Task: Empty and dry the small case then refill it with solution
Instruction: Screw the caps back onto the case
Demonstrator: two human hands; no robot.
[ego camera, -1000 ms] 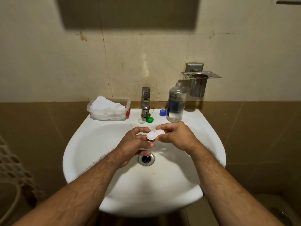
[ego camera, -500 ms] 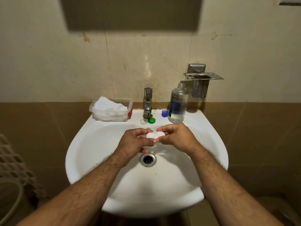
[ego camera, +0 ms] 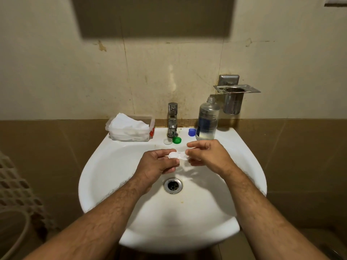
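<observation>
Both hands hold a small white two-well case (ego camera: 178,155) over the basin of the white sink (ego camera: 105,166). My left hand (ego camera: 158,163) pinches its left end between thumb and fingers. My right hand (ego camera: 208,155) pinches the right end. The case's wells are uncapped; a white cap (ego camera: 167,141) and a green cap (ego camera: 176,140) lie on the sink's back ledge by the tap (ego camera: 172,120). The clear solution bottle (ego camera: 208,120) stands uncapped at the back right, its blue cap (ego camera: 191,132) beside it.
A clear plastic box of white tissues (ego camera: 129,129) sits at the sink's back left. A metal cup holder (ego camera: 234,96) is fixed to the wall right of the bottle. The drain (ego camera: 173,185) lies below the hands. A lattice basket (ego camera: 16,188) stands at the far left.
The case has been tipped from a raised tilt to lie more level between both hands, and the hands have shifted slightly. Nothing on the ledge moved.
</observation>
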